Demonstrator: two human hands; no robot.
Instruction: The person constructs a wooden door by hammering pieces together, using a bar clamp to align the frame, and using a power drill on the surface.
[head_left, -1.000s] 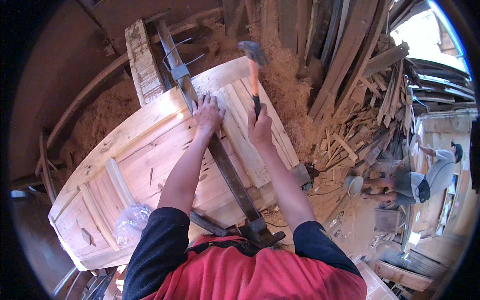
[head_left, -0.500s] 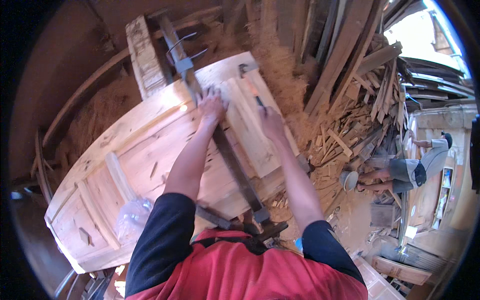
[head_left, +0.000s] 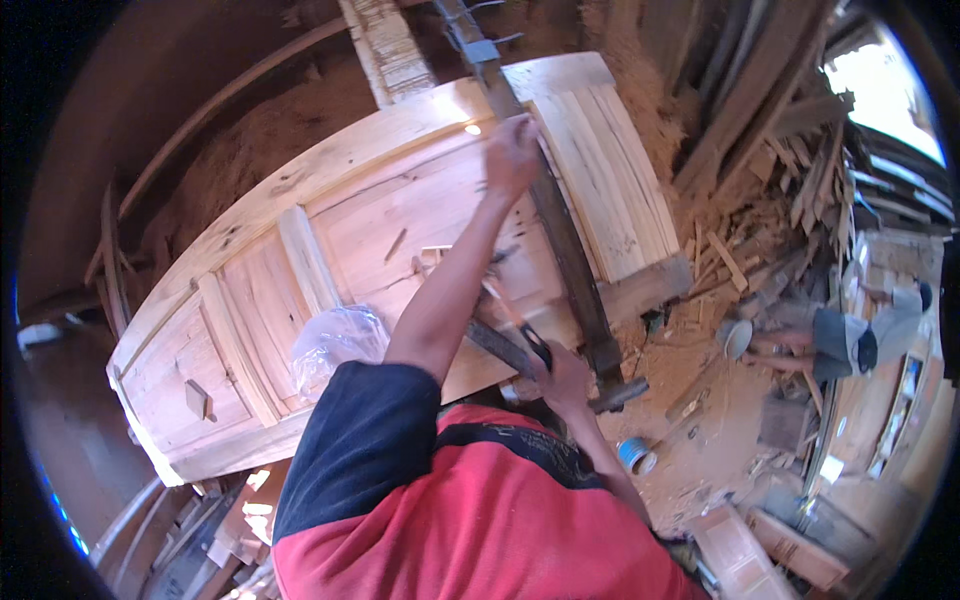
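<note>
Here, right grip (head_left: 565,382) snug around a hammer (head_left: 508,306), left grip (head_left: 512,158) (opening, hold unclear) at the clamp bar (head_left: 570,255).

Shirt (head_left: 470,530): red | L slv (head_left: 345,430): short, blk/dk navy | chest band (head_left: 530,448): blk, w/ lt print | hands (head_left: 512,157): bare

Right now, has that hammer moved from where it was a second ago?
Yes. Judged against the long clamp bar, the hammer in the right hand has gone from the bar's right side to its left, nearer the red shirt.
</note>
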